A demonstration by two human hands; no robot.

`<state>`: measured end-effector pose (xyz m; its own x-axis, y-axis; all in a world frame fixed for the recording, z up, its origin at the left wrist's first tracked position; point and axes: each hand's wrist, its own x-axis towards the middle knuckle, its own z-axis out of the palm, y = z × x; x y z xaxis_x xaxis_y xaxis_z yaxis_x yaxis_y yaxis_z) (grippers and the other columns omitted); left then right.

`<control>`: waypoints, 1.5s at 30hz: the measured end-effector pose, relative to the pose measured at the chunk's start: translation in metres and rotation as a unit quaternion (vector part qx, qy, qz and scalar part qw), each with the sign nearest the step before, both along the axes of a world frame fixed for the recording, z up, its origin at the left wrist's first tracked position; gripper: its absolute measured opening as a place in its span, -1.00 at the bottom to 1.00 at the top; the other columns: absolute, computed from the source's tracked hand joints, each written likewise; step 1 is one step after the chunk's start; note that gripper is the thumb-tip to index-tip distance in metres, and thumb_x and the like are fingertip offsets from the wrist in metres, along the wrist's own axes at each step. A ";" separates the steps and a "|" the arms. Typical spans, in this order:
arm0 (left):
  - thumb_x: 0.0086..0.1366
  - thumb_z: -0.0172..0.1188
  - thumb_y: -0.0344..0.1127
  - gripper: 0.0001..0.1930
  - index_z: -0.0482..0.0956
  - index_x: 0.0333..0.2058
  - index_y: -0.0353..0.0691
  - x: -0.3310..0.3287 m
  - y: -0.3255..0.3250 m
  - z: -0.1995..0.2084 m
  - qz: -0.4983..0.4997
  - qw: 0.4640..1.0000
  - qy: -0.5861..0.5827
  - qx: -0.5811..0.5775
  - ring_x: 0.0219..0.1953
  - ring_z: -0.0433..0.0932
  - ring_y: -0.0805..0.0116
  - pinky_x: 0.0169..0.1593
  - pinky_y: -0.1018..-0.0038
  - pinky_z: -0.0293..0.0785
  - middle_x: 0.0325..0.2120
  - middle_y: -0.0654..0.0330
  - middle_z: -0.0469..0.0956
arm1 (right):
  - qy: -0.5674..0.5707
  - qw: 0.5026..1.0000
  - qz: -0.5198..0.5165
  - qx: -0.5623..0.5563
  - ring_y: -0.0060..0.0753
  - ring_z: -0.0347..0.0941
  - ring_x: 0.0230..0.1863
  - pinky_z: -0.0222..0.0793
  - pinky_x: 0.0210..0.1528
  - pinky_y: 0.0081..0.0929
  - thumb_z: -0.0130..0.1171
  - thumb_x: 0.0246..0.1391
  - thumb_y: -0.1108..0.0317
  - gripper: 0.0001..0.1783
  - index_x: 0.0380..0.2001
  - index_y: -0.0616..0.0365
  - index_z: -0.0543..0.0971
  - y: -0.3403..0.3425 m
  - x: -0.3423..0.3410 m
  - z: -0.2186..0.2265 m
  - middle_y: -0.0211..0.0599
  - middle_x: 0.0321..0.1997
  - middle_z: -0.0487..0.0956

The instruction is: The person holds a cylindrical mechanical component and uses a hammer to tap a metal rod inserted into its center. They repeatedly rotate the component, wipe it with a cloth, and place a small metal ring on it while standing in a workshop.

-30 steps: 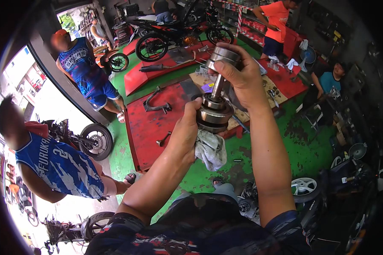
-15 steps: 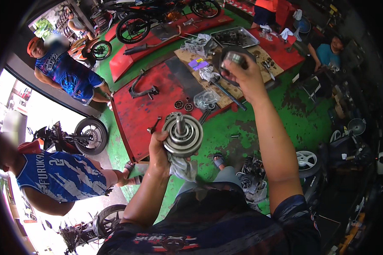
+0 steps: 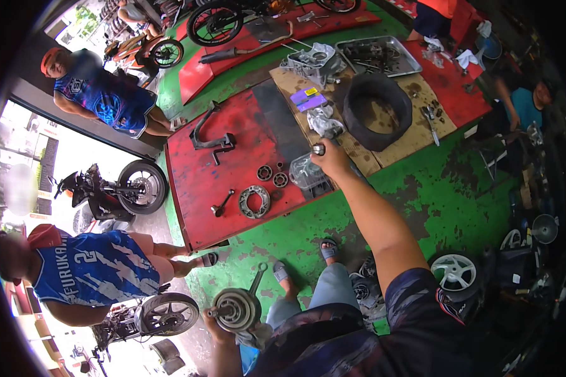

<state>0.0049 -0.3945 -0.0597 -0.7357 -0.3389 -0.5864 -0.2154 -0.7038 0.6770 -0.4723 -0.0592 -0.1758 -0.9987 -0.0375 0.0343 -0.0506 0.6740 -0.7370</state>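
Observation:
Low in front of me, my left hand (image 3: 219,328) is closed on a crankshaft (image 3: 234,310), whose connecting rod (image 3: 256,278) points up and to the right. A pale rag (image 3: 256,334) hangs under it. My right arm reaches out to the worktable, where my right hand (image 3: 333,160) is wrapped round a bar-like tool; its round metal end (image 3: 319,149) shows by the fingers, and the rest is largely hidden. Beside that hand lie a clear plastic container (image 3: 306,171) and a crumpled white rag (image 3: 325,122). Just beyond is a thick black ring (image 3: 399,129) on cardboard.
Small bearings (image 3: 280,180), a round metal ring (image 3: 243,207) and a swingarm-like bracket (image 3: 205,143) lie on the red tabletop (image 3: 198,188). An engine case (image 3: 314,60) and a metal tray (image 3: 415,66) sit farther back. Two people stand left; a motorcycle wheel (image 3: 144,188) is there too.
My left hand has lowered the crankshaft toward my body. My right hand, earlier raised with a round metal part, is now down at the table on the bar-like tool; that part is out of it.

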 end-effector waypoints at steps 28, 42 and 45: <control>0.14 0.05 -0.12 -0.43 0.55 -0.01 -0.50 -0.131 -0.016 -0.040 -0.271 0.953 -0.115 0.070 -0.25 0.67 0.10 -0.11 0.27 0.67 -0.20 -0.12 0.67 | -0.007 0.878 -0.476 0.050 0.00 0.59 -0.08 0.48 -0.02 -0.16 0.36 0.07 0.35 -0.73 -0.19 0.20 0.57 0.169 0.364 -0.109 -0.09 -0.17 0.65; -0.01 0.31 -0.20 -0.25 0.43 0.16 -0.49 -0.186 0.108 -0.120 -0.463 0.822 -0.255 0.213 -0.06 0.67 0.01 0.00 0.16 0.67 -0.04 -0.16 0.62 | -0.208 0.844 -0.493 0.031 0.05 0.63 -0.32 0.54 -0.24 -0.13 0.20 0.03 0.46 -0.86 -0.28 0.13 0.59 0.135 0.523 -0.311 -0.04 -0.39 0.65; 0.01 0.33 -0.19 -0.23 0.38 0.19 -0.49 -0.201 0.136 -0.167 -0.481 0.810 -0.270 0.202 0.02 0.63 -0.01 0.08 0.17 0.63 0.01 -0.19 0.59 | -0.315 0.878 -0.355 0.064 0.09 0.60 -0.14 0.52 -0.11 -0.06 0.21 0.05 0.36 -0.80 -0.21 0.07 0.60 0.156 0.465 -0.384 -0.09 -0.21 0.63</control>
